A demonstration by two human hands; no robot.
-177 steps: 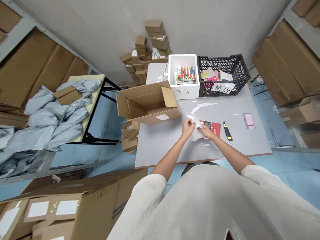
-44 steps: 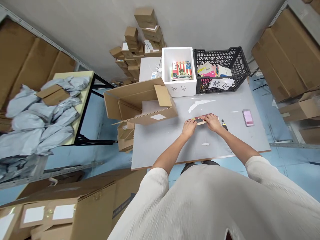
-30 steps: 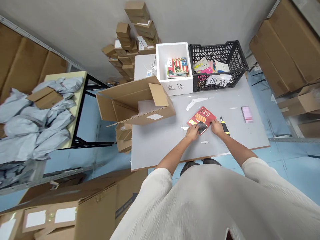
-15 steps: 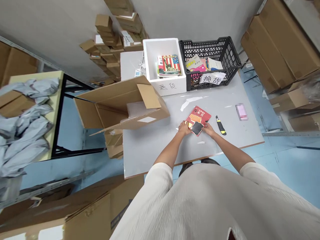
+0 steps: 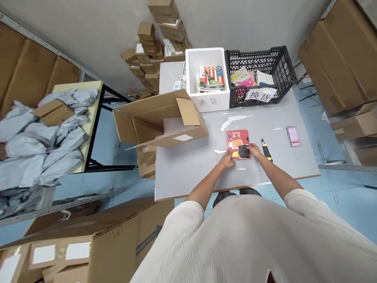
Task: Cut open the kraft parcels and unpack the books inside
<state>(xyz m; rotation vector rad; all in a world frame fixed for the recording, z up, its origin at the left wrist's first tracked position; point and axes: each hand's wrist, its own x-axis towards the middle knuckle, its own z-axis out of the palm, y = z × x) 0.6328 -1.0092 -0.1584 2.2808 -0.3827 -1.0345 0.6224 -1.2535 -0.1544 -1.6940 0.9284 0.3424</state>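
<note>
Both hands take a light grip on a red book (image 5: pixel 238 144) lying flat on the grey worktop (image 5: pixel 191 165): the left hand (image 5: pixel 227 160) pinches its near left corner and the right hand (image 5: pixel 255 151) holds its near right edge. Just right of the right hand lies a yellow-and-black utility knife (image 5: pixel 267 149), with a small pink pad (image 5: pixel 293 136) further right. Beyond the book stand a white foam box (image 5: pixel 209 103) and a black plastic crate (image 5: pixel 282 70), both holding books, and an open cardboard carton (image 5: pixel 153 122) lies at the worktop's left edge.

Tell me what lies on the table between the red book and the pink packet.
In the head view, a yellow-and-black utility knife lies between the red book and the pink packet, beside the right hand.
</note>
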